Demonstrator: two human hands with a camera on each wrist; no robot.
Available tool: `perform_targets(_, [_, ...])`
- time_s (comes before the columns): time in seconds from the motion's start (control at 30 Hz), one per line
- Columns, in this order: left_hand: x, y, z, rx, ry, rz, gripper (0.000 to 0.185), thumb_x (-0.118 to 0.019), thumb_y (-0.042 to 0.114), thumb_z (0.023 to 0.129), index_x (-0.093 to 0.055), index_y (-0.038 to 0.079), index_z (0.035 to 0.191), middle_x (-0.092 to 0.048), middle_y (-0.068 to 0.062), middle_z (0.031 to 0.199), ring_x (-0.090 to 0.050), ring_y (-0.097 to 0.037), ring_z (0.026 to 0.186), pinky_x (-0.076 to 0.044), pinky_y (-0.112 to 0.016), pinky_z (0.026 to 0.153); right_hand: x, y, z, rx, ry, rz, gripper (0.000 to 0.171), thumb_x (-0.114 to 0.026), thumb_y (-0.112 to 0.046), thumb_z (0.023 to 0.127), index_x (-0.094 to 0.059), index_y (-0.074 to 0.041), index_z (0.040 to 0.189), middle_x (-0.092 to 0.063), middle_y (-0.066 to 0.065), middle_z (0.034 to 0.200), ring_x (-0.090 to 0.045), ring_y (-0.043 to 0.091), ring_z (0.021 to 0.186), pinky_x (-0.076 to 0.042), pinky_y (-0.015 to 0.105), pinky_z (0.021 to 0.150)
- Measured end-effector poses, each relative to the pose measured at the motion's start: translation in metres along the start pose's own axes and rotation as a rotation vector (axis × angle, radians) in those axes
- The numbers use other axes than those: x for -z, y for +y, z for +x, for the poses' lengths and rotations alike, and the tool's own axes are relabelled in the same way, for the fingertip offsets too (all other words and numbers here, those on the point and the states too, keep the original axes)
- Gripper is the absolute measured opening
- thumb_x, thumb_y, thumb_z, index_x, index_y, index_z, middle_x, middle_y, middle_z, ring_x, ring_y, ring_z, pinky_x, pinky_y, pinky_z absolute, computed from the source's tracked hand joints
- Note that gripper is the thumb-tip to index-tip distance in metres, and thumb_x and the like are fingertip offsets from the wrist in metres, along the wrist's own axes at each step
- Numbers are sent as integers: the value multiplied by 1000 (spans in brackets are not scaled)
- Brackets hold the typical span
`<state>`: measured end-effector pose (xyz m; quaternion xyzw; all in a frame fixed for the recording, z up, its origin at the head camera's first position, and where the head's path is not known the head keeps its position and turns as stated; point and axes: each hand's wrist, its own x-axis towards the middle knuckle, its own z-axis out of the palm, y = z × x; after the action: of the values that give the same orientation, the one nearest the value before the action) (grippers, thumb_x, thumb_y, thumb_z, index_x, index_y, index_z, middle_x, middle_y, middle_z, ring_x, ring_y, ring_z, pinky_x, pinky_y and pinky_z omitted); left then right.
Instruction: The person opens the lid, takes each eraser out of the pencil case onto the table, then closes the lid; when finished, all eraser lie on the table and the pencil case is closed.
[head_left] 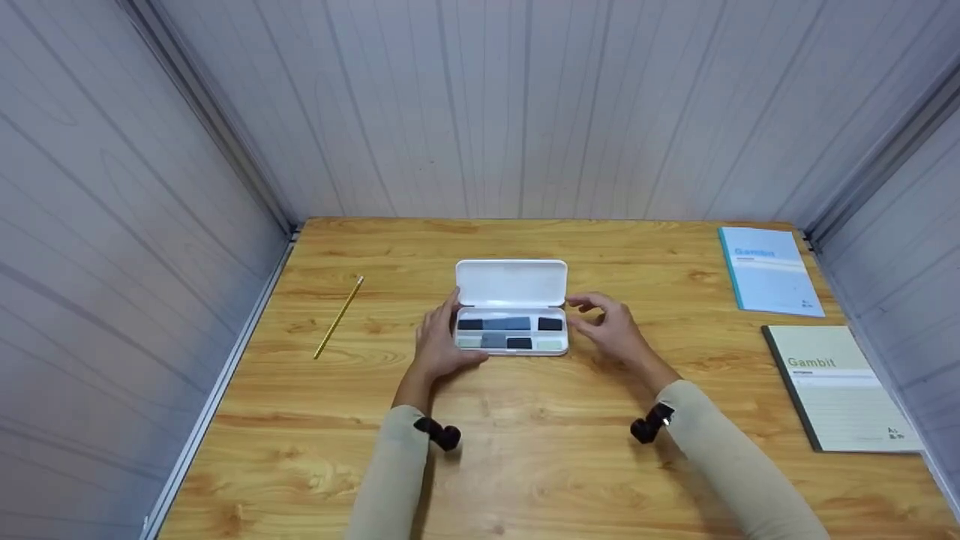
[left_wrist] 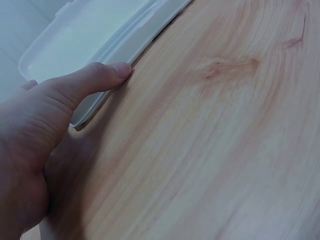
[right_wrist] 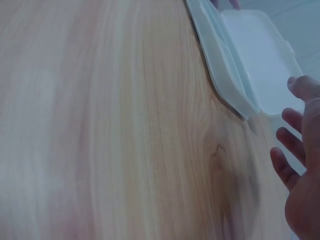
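A wooden table (head_left: 525,465) fills a booth of pale panelled walls. At its centre lies a white case (head_left: 511,330), lid already swung up toward twelve o'clock, dark and grey blocks showing in the tray. The left hand (head_left: 439,343) rests at the case's nine o'clock edge, thumb (left_wrist: 95,77) straight and pressing the rim. The right hand (head_left: 611,330) hovers just off the three o'clock end, fingers loosely spread and holding nothing. So opening looks done; the contents seem untouched. A pencil (head_left: 339,316) lies at ten o'clock, two notebooks (head_left: 769,270) well apart at two and three. What the blocks are is hard to tell, and the wrist views cut the tray's inside off.
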<state>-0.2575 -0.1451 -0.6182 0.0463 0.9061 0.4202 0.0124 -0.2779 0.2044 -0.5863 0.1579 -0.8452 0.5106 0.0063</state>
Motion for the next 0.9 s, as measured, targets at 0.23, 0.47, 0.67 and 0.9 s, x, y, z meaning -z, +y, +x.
perform_targets(0.23, [1, -2, 0, -4, -2, -17, 136, -105, 38, 71, -26, 22, 180, -59, -11, 167, -42, -38, 157, -27, -65, 131, -6, -7, 1, 3, -74, -3, 37, -79, -6, 104, -75, 0, 140, -75, 20, 144, -65, 40, 131, -60, 30, 98])
perform_targets(0.47, [1, -2, 1, 0, -13, -30, 135, -104, 35, 71, -26, 23, 181, -58, -12, 168, -40, -38, 160, -23, -64, 134, -14, -3, 1, -5, -133, -41, 36, -79, -8, 105, -76, -1, 140, -73, 22, 145, -64, 43, 137, -52, 62, 120])
perform_targets(0.67, [0, -4, 0, 2, -10, -39, 134, -104, 36, 72, -26, 23, 181, -58, -10, 170, -43, -36, 154, -26, -61, 131, -19, 1, 1, -17, -146, -71, 39, -80, -8, 102, -77, -2, 140, -75, 22, 146, -62, 42, 139, -43, 59, 124])
perform_targets(0.9, [-1, -4, 0, 3, 2, -40, 135, -105, 37, 72, -26, 24, 181, -59, -10, 169, -44, -38, 153, -27, -61, 131, -22, -1, 1, -42, -149, -77, 40, -80, -10, 102, -77, -5, 142, -75, 21, 147, -60, 43, 139, -39, 57, 123])
